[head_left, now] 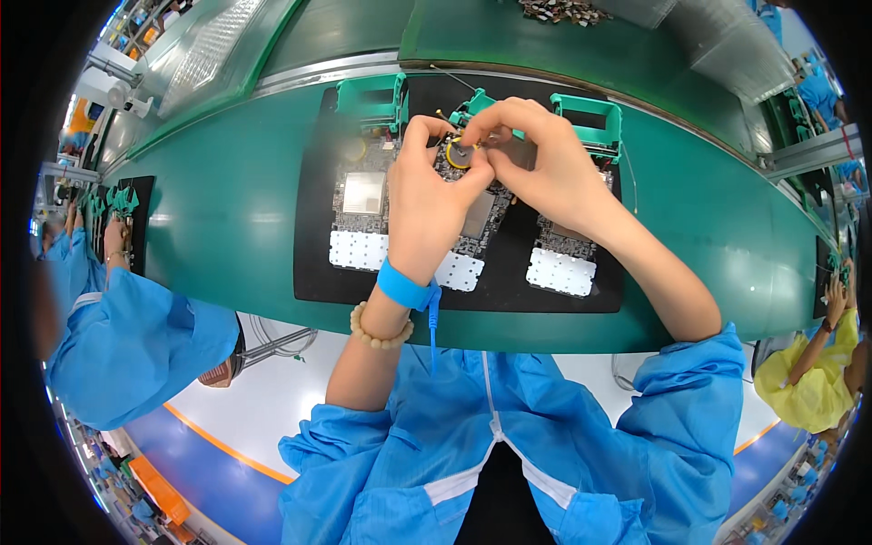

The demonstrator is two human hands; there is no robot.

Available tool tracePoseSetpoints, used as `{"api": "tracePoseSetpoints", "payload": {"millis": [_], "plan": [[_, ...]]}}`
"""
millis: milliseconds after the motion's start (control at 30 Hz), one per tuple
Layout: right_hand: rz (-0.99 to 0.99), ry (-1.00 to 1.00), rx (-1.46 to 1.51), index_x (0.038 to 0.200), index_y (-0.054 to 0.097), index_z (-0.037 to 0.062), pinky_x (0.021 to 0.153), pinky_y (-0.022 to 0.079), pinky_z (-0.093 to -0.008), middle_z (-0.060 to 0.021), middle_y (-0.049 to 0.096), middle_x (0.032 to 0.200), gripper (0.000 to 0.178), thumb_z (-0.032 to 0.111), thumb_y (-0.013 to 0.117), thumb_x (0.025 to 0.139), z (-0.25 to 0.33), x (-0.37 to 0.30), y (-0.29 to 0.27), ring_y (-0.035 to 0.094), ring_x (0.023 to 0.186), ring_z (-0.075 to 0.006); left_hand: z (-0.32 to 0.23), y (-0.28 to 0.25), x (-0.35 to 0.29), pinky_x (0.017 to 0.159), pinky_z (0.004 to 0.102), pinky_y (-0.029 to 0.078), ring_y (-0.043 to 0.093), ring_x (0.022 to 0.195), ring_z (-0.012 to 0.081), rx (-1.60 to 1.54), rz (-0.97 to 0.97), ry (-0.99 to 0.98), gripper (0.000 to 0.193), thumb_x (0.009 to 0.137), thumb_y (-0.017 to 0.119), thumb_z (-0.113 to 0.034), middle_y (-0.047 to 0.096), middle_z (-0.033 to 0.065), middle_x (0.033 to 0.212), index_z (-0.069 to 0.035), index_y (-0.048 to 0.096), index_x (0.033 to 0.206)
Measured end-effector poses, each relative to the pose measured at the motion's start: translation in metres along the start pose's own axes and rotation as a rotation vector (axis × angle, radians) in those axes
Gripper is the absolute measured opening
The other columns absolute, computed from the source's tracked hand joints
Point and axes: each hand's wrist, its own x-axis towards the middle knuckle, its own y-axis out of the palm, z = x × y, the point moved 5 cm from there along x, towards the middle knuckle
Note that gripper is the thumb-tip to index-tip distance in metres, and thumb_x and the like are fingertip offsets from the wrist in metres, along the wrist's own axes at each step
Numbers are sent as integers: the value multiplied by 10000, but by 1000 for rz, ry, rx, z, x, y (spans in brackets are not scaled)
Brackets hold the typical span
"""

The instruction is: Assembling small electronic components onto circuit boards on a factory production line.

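Through the head view, the only one I have, I find the middle circuit board (pixel 479 216) on the black mat (pixel 313 272), lying between a left-hand board (pixel 363 195) and a right-hand board (pixel 563 241). Its long axis runs away from the person's body, leaning a little to the right at the far end; the white dotted plate (pixel 460 272) marks the near end, and the round yellow-rimmed part (pixel 460 153) sits toward the far one. I judge it lies this way so that the far end falls under both sets of fingertips. The left hand (pixel 422 209) arches over the board from its left, thumb and fingers bent around the round part, probably to steady that end. The right hand (pixel 549 168) comes in from the other side, thumb and fingertips drawn close together there, which suggests fine work; I cannot tell what either hand pinches, if anything, because the fingers cover the contact. The mat presumably protects the boards from the green tabletop (pixel 218 236).
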Motion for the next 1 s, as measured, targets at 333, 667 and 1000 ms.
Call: {"api": "tracePoseSetpoints", "payload": {"millis": [333, 667, 1000], "plan": [[-101, 100, -504, 1040, 664, 75, 743, 482, -281, -54, 650, 836, 258, 101, 628, 786, -133, 106, -123, 605, 788, -138, -15, 3, 4, 579, 427, 451, 603, 658, 376, 322, -19, 199, 265, 856, 590, -141, 594, 226, 693, 28, 427, 979], [-128, -91, -911, 921, 648, 34, 733, 495, -398, -154, 641, 855, 182, 112, 634, 757, -178, 132, -114, 612, 798, -330, -54, -8, -51, 771, 400, 435, 503, 928, 320, 809, -165, 458, 423, 810, 635, -162, 508, 186, 1003, 78, 472, 1118], [-193, 214, 154, 867, 663, -24, 581, 446, -223, -53, 652, 766, 110, 59, 620, 809, -67, 58, -116, 551, 630, -91, -35, 79, -46, 646, 414, 480, 542, 806, 351, 794, 29, 322, 432, 743, 720, -321, 525, 180, 844, 20, 470, 833]]}}
